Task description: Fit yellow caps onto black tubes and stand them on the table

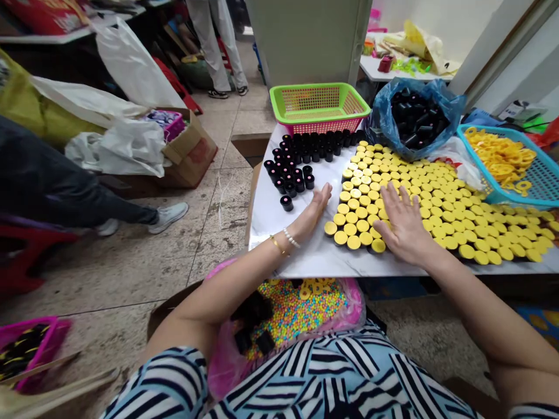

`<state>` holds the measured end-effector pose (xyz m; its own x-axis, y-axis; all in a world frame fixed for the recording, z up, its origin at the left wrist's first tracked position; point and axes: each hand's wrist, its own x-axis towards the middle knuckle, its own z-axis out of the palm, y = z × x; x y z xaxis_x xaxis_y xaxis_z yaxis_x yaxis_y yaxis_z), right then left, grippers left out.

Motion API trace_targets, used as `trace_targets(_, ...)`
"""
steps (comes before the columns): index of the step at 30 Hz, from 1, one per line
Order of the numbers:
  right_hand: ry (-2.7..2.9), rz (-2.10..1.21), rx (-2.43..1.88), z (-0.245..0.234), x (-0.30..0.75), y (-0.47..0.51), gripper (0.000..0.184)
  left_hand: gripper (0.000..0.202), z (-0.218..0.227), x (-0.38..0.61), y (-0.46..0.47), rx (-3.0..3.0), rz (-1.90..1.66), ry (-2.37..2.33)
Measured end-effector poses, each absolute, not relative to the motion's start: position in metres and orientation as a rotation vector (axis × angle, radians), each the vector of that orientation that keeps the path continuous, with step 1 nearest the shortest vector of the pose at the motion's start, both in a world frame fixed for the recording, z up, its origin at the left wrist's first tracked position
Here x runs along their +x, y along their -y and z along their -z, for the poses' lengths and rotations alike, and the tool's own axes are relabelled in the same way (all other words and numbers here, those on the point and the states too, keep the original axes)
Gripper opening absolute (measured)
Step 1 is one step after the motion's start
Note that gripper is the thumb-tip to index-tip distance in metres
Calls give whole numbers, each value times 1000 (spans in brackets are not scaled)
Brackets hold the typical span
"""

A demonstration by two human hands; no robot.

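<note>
My right hand lies palm down, fingers spread, on several upright black cups with yellow round tops packed close together on the white table. My left hand stands on edge with its fingers stretched out, beside the left border of the yellow-topped group, holding nothing. Whether it touches the nearest cups, I cannot tell. Further left and back, several small black cups without yellow tops stand in rows, pink or yellow dots showing inside some.
Behind are a green basket nested in a pink one, a blue bag of black parts, and a blue basket holding yellow plastic pieces. A pink bag of colourful beads sits below the table edge. A person's leg is at left.
</note>
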<state>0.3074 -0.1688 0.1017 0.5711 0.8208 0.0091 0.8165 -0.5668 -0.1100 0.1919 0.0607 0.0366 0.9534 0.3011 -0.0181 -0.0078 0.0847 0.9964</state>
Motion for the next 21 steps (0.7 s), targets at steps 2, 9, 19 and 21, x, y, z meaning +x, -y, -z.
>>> trace_targets(2,1395,42,-2641,-102,278,195,84,83,-30,182,-59,1494,-221,-210)
trace_targets(9,1856,-259,-1889,-33,184,227,67,81,-43,168,-40,1767,-252,-273)
trace_targets(19,1906,-477,-2485,34,171,185,49,30,-9,-50,49,2219,-250,-540)
trace_targets(21,1994,-448,-2556,38,165,169,52,32,16,-63,64,2335,-124,-566)
